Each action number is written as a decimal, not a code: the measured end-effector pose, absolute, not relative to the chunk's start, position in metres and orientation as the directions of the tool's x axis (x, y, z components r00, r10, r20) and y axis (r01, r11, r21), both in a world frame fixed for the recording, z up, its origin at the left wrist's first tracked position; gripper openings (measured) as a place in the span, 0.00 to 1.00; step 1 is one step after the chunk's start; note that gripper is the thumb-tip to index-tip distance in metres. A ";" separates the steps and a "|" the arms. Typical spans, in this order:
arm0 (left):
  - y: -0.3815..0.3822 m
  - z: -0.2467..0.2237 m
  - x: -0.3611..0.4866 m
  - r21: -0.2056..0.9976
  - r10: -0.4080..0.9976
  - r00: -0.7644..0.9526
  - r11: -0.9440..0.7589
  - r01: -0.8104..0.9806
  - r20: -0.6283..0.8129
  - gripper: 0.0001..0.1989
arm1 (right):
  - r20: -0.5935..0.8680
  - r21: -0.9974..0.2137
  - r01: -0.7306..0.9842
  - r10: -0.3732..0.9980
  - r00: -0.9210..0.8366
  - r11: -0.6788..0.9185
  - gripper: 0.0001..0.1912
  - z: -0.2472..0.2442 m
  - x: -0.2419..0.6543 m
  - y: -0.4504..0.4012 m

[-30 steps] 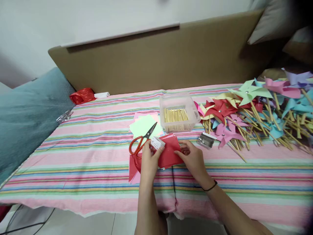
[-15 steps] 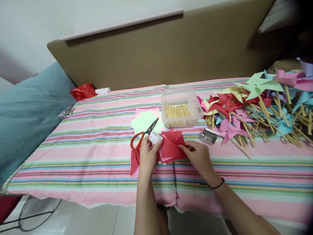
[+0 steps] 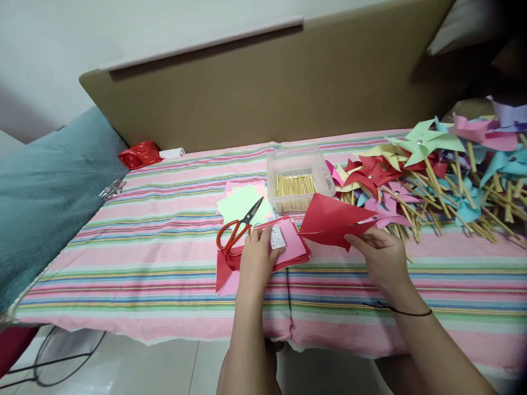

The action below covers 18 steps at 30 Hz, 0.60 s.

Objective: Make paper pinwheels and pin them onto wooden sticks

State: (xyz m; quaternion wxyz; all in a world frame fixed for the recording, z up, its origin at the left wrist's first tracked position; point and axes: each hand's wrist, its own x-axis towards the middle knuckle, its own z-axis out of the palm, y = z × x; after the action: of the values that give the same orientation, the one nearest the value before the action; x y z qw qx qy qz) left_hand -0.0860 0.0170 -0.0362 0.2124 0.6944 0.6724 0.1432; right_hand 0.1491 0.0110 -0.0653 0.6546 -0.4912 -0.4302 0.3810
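Fingers of the right hand pinching a slit red sheet in front of the clear tub, left hand fingers gripping a white box over stacked paper, scissors front-left of the tub, pinwheels right

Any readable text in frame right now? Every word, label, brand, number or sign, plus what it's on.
None can be read.
Small white box in the left grip: dark print, too small and blurred to read.
White oblong item by the red plastic bundle: no lettering can be made out.
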 end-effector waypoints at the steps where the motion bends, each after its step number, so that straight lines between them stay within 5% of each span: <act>1: 0.017 -0.037 -0.085 0.468 0.995 0.053 -0.008 0.884 -0.084 0.30 | 0.186 -0.968 -0.098 0.922 0.340 0.231 0.08 -0.067 0.150 0.011; 7: 0.015 -0.041 -0.077 0.353 0.996 0.045 -0.014 0.935 -0.079 0.30 | 0.311 -0.939 -0.067 0.914 0.261 0.339 0.07 -0.068 0.157 0.009; 11: 0.008 -0.038 -0.074 0.384 1.000 0.012 -0.006 0.924 -0.014 0.36 | 0.424 -0.891 -0.073 0.880 0.215 0.447 0.02 -0.059 0.161 0.003; 15: -0.005 -0.023 -0.064 0.654 0.964 -0.138 -0.046 0.755 0.227 0.33 | 0.421 -0.884 -0.129 0.884 0.201 0.450 0.03 -0.050 0.157 -0.012; 18: -0.021 -0.007 -0.047 0.962 0.991 -0.071 -0.090 0.257 0.111 0.28 | 0.438 -0.885 -0.078 0.878 0.191 0.459 0.04 -0.041 0.152 -0.034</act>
State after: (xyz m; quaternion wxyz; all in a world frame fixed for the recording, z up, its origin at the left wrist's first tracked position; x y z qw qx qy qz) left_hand -0.0466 -0.0208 -0.0065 0.3843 0.5630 0.5544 0.4774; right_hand 0.1523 -0.0344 -0.0411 0.6720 -0.3796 -0.5271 0.3556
